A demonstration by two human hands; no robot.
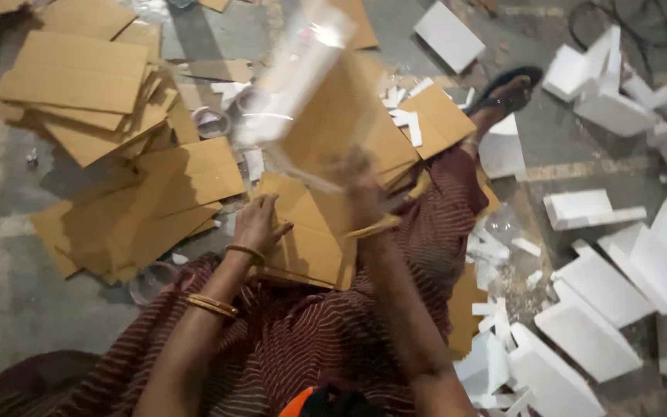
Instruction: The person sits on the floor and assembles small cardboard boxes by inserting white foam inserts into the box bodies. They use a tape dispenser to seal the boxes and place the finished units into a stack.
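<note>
I sit on the floor with folded brown cardboard pieces (314, 232) on my lap. My left hand (256, 224) rests flat on the cardboard's left edge, fingers spread. My right hand (357, 174) is raised and blurred, gripping a clear plastic sheet (303, 69) that stretches up and left over the cardboard. Gold bangles circle both wrists.
Stacks of flat cardboard (102, 100) cover the floor at left. White foam blocks (604, 293) lie scattered at right and one foam slab (449, 35) at top. Tape rolls (211, 122) sit near the cardboard. My sandalled foot (507, 89) stretches out ahead.
</note>
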